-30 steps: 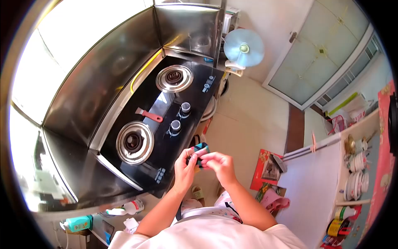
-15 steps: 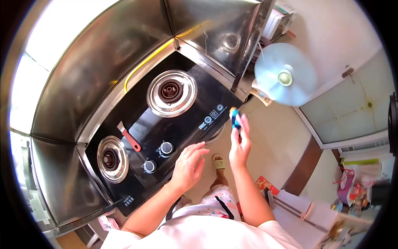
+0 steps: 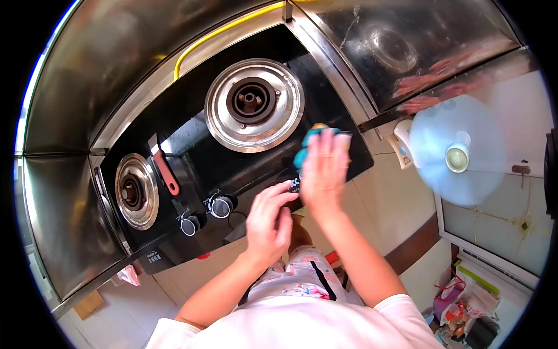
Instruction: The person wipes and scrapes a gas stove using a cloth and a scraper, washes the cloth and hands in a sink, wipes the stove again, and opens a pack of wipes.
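Note:
My right hand (image 3: pixel 324 174) is laid flat over a teal cloth (image 3: pixel 303 152) with a bit of orange at its top, pressing it onto the right part of the black glass gas stove (image 3: pixel 180 134). Motion blurs the fingers and hides most of the cloth. Near the stove's front edge, my left hand (image 3: pixel 268 224) is held with loosely bent fingers and nothing in it. A scraper with a red handle (image 3: pixel 167 173) lies on the stove between the large burner (image 3: pixel 253 136) and the left burner (image 3: pixel 123 203).
Two control knobs (image 3: pixel 222 206) sit at the stove's front. Steel panels (image 3: pixel 104 70) and a yellow hose (image 3: pixel 218 34) run behind it. A fan with blurred blue blades (image 3: pixel 482 139) stands to the right. Bags and other items (image 3: pixel 465 302) are piled at lower right.
My right hand has moved from above the floor beside the stove onto its surface, with the cloth under it. The view has shifted closer to the stove.

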Demonstrator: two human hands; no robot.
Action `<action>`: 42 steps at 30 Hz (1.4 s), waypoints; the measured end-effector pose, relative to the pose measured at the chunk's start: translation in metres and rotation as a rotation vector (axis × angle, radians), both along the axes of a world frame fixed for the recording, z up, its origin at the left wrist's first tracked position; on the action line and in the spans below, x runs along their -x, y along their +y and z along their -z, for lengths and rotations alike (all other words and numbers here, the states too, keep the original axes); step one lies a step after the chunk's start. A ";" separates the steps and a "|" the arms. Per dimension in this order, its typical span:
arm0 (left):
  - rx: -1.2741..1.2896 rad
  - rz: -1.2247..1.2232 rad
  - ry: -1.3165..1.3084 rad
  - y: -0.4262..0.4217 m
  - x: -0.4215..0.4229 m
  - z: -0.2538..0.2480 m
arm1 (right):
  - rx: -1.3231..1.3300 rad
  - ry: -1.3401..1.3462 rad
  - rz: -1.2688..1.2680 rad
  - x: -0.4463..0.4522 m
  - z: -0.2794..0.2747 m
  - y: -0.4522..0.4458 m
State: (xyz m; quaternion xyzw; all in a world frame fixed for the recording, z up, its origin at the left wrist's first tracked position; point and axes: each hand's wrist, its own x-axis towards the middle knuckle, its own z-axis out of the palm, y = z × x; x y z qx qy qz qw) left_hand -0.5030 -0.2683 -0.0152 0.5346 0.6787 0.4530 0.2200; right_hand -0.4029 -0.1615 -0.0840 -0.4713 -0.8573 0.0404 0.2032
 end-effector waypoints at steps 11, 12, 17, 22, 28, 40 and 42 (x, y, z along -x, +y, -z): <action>0.060 -0.080 -0.046 -0.005 0.021 -0.009 | 0.101 -0.047 -0.048 0.016 -0.013 0.022; 0.057 -0.104 -0.016 -0.007 0.020 -0.009 | 0.106 -0.073 -0.110 0.027 -0.015 0.010; -0.045 -0.102 0.061 -0.012 0.029 -0.005 | 0.336 -0.050 -0.607 0.046 -0.006 -0.058; 0.062 0.075 -0.028 0.004 0.023 -0.007 | 0.117 -0.062 -0.052 -0.001 -0.020 0.012; 0.010 0.265 -0.025 0.024 -0.015 0.003 | 0.132 -0.110 -0.337 -0.012 0.000 -0.045; 0.017 0.345 0.032 0.068 -0.073 0.002 | 0.222 0.060 -0.046 -0.071 -0.014 0.025; 0.007 0.270 0.009 0.076 -0.072 -0.003 | 0.289 0.028 -0.057 -0.071 -0.023 0.030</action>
